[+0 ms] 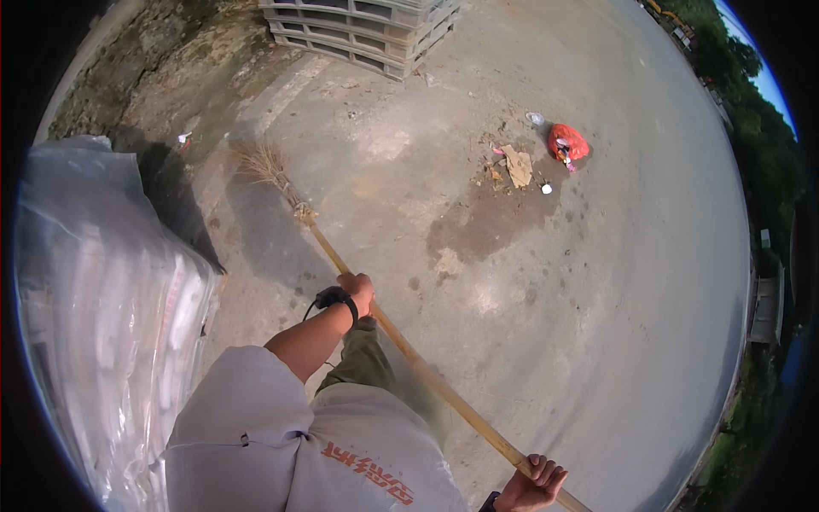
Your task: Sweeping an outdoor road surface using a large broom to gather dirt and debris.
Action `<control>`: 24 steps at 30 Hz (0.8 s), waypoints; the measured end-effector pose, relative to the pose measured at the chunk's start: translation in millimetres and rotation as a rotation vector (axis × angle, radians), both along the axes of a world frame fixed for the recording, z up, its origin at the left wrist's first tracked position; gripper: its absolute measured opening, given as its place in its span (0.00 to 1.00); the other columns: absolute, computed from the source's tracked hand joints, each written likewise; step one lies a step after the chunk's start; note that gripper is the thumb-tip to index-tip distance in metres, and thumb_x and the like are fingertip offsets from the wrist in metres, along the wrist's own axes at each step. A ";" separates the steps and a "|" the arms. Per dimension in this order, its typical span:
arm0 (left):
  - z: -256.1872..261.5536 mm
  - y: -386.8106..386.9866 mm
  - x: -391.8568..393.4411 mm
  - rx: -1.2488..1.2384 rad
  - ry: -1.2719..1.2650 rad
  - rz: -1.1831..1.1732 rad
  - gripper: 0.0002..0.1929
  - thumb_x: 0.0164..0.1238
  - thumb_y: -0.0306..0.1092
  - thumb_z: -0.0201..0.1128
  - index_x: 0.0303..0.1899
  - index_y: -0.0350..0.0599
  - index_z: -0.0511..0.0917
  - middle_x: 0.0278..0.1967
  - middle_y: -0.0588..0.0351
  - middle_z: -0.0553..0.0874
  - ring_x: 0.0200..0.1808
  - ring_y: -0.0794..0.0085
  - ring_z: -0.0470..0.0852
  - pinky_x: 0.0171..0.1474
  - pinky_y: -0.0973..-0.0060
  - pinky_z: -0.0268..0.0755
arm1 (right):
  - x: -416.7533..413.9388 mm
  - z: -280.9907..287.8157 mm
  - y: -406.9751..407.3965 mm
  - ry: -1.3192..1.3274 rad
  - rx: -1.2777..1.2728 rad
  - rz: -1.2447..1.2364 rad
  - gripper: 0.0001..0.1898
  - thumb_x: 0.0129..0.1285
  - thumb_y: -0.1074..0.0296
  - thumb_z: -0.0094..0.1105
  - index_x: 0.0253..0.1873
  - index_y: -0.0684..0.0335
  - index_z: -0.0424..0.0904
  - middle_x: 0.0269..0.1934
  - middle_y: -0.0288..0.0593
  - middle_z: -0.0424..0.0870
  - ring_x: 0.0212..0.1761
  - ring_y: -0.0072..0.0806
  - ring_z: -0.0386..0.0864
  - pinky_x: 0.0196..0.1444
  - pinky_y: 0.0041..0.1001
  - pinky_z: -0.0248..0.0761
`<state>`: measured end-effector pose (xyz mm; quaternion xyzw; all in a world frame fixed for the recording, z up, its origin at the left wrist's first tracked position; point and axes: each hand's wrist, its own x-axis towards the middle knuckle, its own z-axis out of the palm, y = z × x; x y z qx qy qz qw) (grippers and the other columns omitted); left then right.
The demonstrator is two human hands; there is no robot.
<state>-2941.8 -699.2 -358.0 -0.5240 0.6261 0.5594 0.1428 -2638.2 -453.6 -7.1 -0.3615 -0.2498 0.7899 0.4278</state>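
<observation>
A long bamboo handle (441,387) runs diagonally across the view and ends in a twig broom head (265,166) at the upper left, over the concrete. Partway along it, my left hand (360,293) is closed around the handle, with a black strapped device on that wrist. Near the lower right edge, my right hand (532,481) grips the same handle closer to its upper end. Ahead and to the right, a red plastic bag (568,142) with refuse in it lies on the ground. Beside it are a torn piece of cardboard (518,166), a small white item (546,189) and scattered debris.
A pallet load wrapped in clear plastic (115,288) stands close on the left. Stacked pallets (358,32) are at the top. A damp patch (492,221) stains the concrete below the litter. Rough ground with small litter (184,138) borders the upper left.
</observation>
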 end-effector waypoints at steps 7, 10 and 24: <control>69.5 175.3 -7.4 0.255 0.054 -0.731 0.20 0.66 0.33 0.52 0.50 0.32 0.55 0.25 0.47 0.78 0.18 0.65 0.78 0.19 0.70 0.73 | 78.3 63.5 -115.4 -0.071 0.206 -0.568 0.19 0.66 0.61 0.52 0.20 0.57 0.67 0.16 0.36 0.63 0.25 0.31 0.64 0.35 0.33 0.63; 128.6 215.5 15.8 0.514 0.085 -0.849 0.21 0.65 0.29 0.52 0.51 0.28 0.51 0.30 0.43 0.75 0.20 0.67 0.77 0.21 0.70 0.73 | 99.2 88.5 -149.9 0.009 0.421 -0.593 0.16 0.67 0.63 0.50 0.23 0.58 0.68 0.17 0.35 0.64 0.25 0.31 0.64 0.34 0.32 0.63; 169.7 -8.1 115.1 0.421 0.148 -0.679 0.14 0.68 0.26 0.48 0.44 0.39 0.49 0.36 0.47 0.67 0.20 0.68 0.77 0.22 0.70 0.76 | 239.7 42.3 -167.5 0.116 0.224 -0.691 0.21 0.67 0.63 0.48 0.18 0.51 0.57 0.12 0.29 0.53 0.14 0.22 0.52 0.23 0.24 0.51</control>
